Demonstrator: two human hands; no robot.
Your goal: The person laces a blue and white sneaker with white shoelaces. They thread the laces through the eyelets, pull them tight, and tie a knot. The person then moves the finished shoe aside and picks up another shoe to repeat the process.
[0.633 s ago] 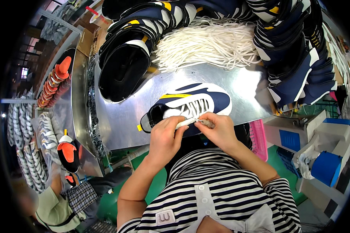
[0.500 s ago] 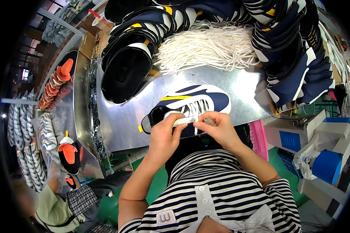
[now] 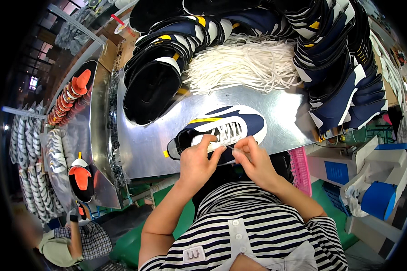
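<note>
A white and navy shoe upper [image 3: 253, 123] with a yellow stripe lies on the metal table, its toe pointing right. White lace [image 3: 232, 131] criss-crosses its eyelets. My left hand [image 3: 198, 160] is closed on the upper's near eyelet edge, thumb and forefinger beside the lace. Just to the right, my right hand [image 3: 256, 163] is closed in a pinch. From its fingertips a thin dark shaft [image 3: 230, 147] reaches toward the lace by my left thumb; the tool's handle is hidden in the hand.
Loose white laces [image 3: 244, 65] are heaped at the back of the metal table [image 3: 144, 149]. Nested uppers stand at the back left [image 3: 153, 88] and right [image 3: 337, 106]. A pink basket [image 3: 300, 169] and a blue-and-white machine [image 3: 377, 189] are at right. A co-worker [image 3: 63, 246] is at lower left.
My right hand has turned, and the grey handle seen in it earlier no longer shows. The lace strand that hung between my hands is drawn in closer to the upper. The whole view has shifted slightly.
</note>
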